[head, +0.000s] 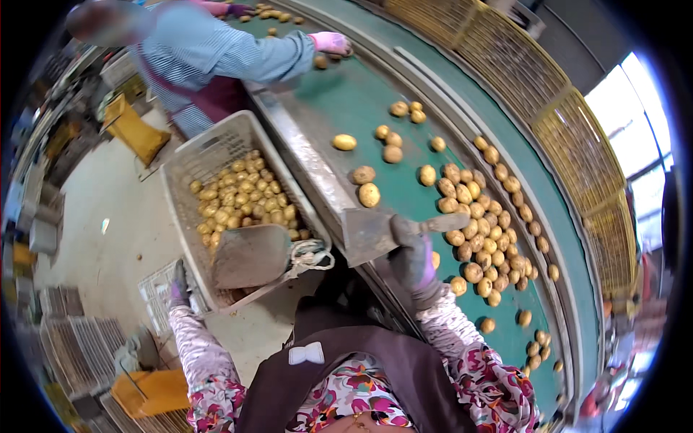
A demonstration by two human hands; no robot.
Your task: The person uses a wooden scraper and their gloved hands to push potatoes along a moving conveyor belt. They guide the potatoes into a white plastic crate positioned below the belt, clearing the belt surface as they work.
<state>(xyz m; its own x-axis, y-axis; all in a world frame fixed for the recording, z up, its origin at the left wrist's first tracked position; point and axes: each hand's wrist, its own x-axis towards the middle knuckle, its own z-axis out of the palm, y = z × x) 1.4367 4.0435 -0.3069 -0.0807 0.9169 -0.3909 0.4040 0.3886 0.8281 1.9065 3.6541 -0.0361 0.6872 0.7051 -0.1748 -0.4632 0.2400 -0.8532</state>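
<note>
My right hand (414, 262), in a grey and purple glove, grips a flat-bladed scraper (370, 236) where its blade meets the wooden handle. The scraper is above the metal edge of a green conveyor belt (392, 214), and its handle points toward a cluster of potatoes (482, 233). My left hand (180, 286), gloved too, is against the outer side of a white plastic crate (176, 203); whether its fingers grip there is unclear. Small potatoes (243, 189) fill part of the crate. A worn flat plate (252, 255) is tilted over them, beside a knotted rope (311, 255).
Across the crate, a co-worker's gloved hand (331, 44) reaches over the belt among potatoes. A metal side rail (303, 149) runs between crate and belt. Yellow mesh panels (579, 146) line the far side. Stacked crates (81, 346) and a yellow sack (149, 392) stand at lower left.
</note>
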